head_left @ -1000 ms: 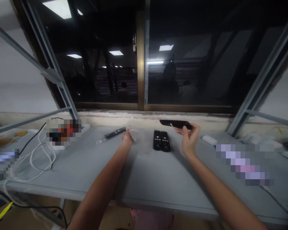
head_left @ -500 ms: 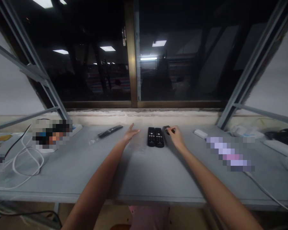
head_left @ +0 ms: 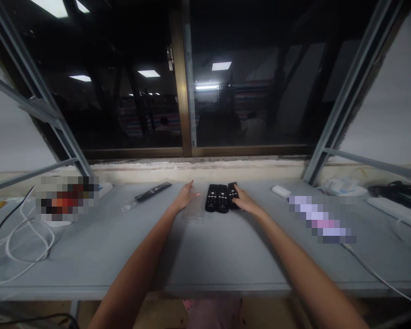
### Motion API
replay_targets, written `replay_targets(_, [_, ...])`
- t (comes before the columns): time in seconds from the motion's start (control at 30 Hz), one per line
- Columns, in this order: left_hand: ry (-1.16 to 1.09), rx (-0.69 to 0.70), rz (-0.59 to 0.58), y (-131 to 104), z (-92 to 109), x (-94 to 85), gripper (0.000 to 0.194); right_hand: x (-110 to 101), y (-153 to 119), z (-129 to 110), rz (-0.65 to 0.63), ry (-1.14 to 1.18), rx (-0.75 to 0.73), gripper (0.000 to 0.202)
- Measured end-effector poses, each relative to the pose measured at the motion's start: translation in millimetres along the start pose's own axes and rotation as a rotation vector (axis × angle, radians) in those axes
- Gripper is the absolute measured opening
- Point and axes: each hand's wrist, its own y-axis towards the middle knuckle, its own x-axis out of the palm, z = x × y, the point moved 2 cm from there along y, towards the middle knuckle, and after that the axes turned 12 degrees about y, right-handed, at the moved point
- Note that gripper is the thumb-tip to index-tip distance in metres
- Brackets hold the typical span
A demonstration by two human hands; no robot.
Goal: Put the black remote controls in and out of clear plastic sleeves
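Black rightmost remote (head_left: 232, 193) lies against parted right fingers (head_left: 240, 202), hold unclear; left fingers (head_left: 187, 188) spread, empty

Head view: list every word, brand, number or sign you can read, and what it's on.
Nothing is readable.
Left remote and middle remote: white marks on the keys and near the bottom, too small and blurred.
Right remote: small white marks, partly covered by the right hand; unreadable.
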Motion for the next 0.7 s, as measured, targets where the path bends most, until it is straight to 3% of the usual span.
replay_targets(0.17, [0.063, 0.034, 0.005, -4.2, 8.7, -2.4, 0.044, -7.1, -12.0, -11.4, -0.001, -0.237, 0.021, 0.050])
replay_targets(0.33, [0.158, 0.105, -0.261, -15.1, 19.4, 6.5, 0.037, -10.1, -22.9, -22.1, 0.024, -0.385, 0.023, 0.044])
replay_targets(0.43, [0.241, 0.086, -0.343, -23.1, 17.2, 14.4, 0.038, -11.5, -24.2, -24.0, 0.027, -0.418, 0.026, 0.043])
replay_targets(0.6, [0.324, 0.061, -0.261, -30.6, 7.9, 20.4, 0.054, -8.7, -19.4, -16.9, 0.105, -0.330, -0.027, 0.035])
replay_targets(0.7, [0.353, 0.066, -0.217, -31.9, 6.2, 21.7, 0.061, -0.5, -17.2, -13.6, 0.140, -0.251, -0.103, 0.046])
